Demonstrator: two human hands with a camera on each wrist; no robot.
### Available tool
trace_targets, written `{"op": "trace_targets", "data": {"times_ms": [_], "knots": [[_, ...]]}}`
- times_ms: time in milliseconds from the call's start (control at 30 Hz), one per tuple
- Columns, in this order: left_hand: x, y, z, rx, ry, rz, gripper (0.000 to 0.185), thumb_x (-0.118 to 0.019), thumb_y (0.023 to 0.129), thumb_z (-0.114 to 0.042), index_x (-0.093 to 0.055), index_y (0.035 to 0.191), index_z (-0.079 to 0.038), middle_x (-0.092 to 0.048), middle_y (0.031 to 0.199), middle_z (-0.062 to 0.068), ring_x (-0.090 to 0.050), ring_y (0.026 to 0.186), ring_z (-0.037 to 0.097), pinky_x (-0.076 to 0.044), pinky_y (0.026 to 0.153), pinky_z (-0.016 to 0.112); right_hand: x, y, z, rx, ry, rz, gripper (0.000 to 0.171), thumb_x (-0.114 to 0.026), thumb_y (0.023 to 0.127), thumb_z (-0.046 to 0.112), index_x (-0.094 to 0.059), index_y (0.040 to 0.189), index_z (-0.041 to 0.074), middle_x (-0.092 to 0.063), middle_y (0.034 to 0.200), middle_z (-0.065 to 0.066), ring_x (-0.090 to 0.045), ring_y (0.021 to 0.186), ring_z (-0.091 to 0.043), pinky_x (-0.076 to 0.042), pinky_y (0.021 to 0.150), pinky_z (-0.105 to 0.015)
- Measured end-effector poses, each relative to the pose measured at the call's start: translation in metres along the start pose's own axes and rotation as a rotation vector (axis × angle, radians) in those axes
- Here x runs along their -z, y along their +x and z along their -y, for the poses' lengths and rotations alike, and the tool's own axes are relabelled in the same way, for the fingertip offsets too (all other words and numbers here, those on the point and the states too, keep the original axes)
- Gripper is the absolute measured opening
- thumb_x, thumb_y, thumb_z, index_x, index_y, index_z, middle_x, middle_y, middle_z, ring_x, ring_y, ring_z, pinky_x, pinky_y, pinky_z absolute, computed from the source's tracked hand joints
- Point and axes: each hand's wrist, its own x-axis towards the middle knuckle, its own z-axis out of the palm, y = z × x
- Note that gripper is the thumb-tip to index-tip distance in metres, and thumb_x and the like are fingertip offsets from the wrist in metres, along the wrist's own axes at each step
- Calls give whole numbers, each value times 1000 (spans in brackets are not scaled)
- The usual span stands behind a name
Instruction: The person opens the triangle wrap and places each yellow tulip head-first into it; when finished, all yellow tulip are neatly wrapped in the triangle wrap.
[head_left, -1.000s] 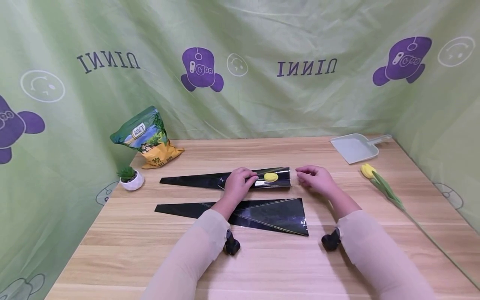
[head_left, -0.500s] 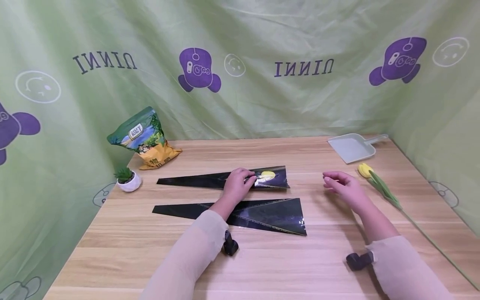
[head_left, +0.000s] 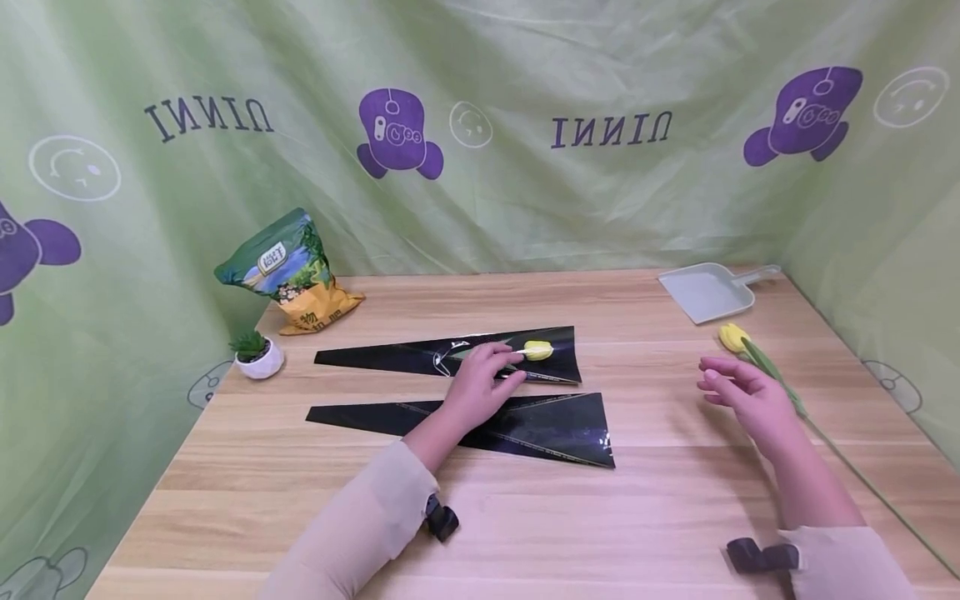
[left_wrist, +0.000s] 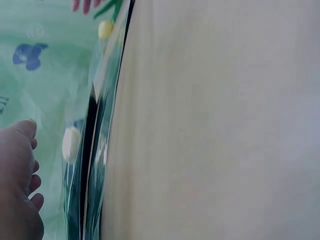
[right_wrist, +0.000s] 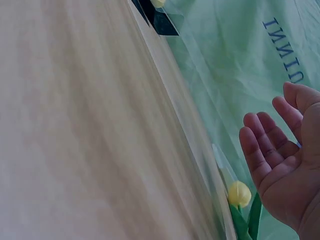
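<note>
Two black glossy triangular wrapping sleeves lie on the wooden table point(head_left: 675, 508): the far sleeve point(head_left: 390, 359) holds one yellow tulip head point(head_left: 537, 350), and the near sleeve point(head_left: 540, 425) lies just in front of it. The left hand point(head_left: 483, 385) rests on the far sleeve, fingers loosely curled, holding nothing. The right hand point(head_left: 742, 396) hovers with relaxed, spread fingers beside a second yellow long-stemmed tulip point(head_left: 757, 362) at the right.

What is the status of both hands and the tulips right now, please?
Left hand rests on sleeved tulip. Right hand open, beside loose tulip, not touching. Nothing between.
</note>
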Motion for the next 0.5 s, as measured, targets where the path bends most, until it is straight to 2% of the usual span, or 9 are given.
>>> {"op": "trace_targets", "data": {"times_ms": [133,267,500], "knots": [[-2,-18,-5,-42,-21,40,28,-67,92,-26,-72,114,-9,-64,124,11,-55,121,30,-44,106,46,3,-5,-3,1,-35,2,19,-58,99,18,-63,109,33,-65,97,31,-66,84,9,-55,70,-10],[-7,-33,-7,-43,-34,109,27,-69,91,-26,-72,113,-10,-65,123,9,-56,120,28,-45,105,43,5,-8,-6,-4,-5,7,21,-57,99,16,-63,108,34,-65,99,31,-66,83,9,-54,70,-10],[-12,-44,-8,-13,-28,166,26,-71,90,-27,-74,110,-11,-65,121,6,-56,119,24,-45,105,40,9,-8,-9,3,66,-5,23,-58,98,13,-65,108,32,-67,101,26,-68,82,7,-54,70,-9]]}}
